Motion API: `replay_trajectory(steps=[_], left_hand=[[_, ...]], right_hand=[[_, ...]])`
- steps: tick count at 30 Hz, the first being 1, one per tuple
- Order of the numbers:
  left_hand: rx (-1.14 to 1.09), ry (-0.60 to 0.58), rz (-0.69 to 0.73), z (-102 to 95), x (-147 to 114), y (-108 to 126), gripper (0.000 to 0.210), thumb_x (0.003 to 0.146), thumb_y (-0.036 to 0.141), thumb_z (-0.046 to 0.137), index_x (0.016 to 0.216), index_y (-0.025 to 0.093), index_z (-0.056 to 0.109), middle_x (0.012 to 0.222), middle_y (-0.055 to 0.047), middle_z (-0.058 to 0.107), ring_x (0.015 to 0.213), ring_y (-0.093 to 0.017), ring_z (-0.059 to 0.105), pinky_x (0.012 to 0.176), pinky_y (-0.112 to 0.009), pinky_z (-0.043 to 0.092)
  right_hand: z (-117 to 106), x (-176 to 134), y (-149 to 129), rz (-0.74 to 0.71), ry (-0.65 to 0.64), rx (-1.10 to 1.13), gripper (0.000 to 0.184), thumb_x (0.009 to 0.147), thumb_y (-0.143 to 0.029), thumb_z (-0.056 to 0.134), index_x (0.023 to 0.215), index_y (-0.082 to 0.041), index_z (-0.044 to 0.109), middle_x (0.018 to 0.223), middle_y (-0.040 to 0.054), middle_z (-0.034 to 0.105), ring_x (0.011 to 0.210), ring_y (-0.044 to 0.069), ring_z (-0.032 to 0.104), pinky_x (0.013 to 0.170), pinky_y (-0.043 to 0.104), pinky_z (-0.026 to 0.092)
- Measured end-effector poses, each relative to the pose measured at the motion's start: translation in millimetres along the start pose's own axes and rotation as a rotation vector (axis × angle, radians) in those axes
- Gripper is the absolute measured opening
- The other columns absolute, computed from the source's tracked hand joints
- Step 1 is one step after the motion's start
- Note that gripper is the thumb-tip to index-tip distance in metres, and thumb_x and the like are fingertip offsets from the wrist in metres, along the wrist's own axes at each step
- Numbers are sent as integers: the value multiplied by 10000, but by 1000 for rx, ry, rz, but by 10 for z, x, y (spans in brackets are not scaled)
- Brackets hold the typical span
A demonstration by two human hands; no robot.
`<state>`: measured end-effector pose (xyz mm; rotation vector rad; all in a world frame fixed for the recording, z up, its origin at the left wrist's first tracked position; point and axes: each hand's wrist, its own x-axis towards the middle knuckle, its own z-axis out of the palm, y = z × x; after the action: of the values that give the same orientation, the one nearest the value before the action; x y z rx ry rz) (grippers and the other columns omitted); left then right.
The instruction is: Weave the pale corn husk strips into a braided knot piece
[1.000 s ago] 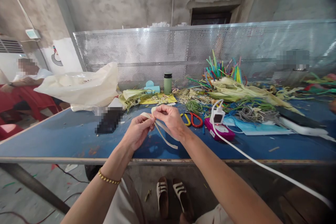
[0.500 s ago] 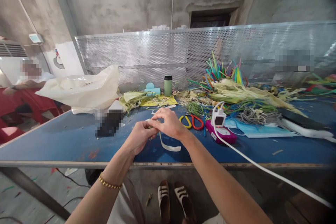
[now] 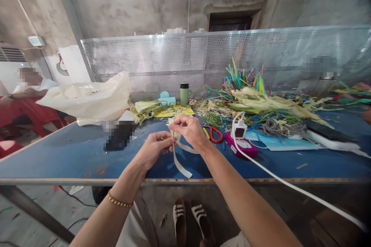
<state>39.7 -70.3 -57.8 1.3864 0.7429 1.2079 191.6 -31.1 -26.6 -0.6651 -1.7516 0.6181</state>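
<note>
Just above the near edge of the blue table (image 3: 58, 154), right hand (image 3: 189, 131) and left hand (image 3: 153, 148) both pinch one pale husk strip (image 3: 178, 158), fingertips close together so it stays taut. Loose tails hang free below; scissors (image 3: 213, 134) and husk pile (image 3: 261, 102) sit within reach to the right.

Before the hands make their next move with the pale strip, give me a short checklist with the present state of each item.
1. Left hand pinches the strip: ok.
2. Right hand pinches the strip's upper end: ok.
3. The strip's tails hang free over the table, not caught on anything: ok.
4. Scissors lie apart from the hands, just beyond the right wrist: ok.
5. White cable runs to the right of the right forearm, apart from the strip: ok.
6. Whether the strip is folded or knotted between the fingers: cannot tell, the fingers hide it.
</note>
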Motion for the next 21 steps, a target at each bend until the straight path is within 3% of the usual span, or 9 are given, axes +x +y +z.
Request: replay_trajectory(steps=[11,21], left_hand=[[27,19,6,3,2,-8,210,710,326,773,686,126,712,654,-53,644,567,-104,508,578,-244,373],[-207,-58,-34,5,-26,32,229,692,301,809,765,101,725,711,-52,637,627,-102,531,629,-236,405]], right_hand=[[32,-21,29,52,80,102,187,697,-310,753,615,-186,639,702,0,607,677,133,531,661,278,428],[20,-15,-2,148,69,178,220,701,-363,758,651,-173,661,636,3,604,578,124,521,578,275,424]])
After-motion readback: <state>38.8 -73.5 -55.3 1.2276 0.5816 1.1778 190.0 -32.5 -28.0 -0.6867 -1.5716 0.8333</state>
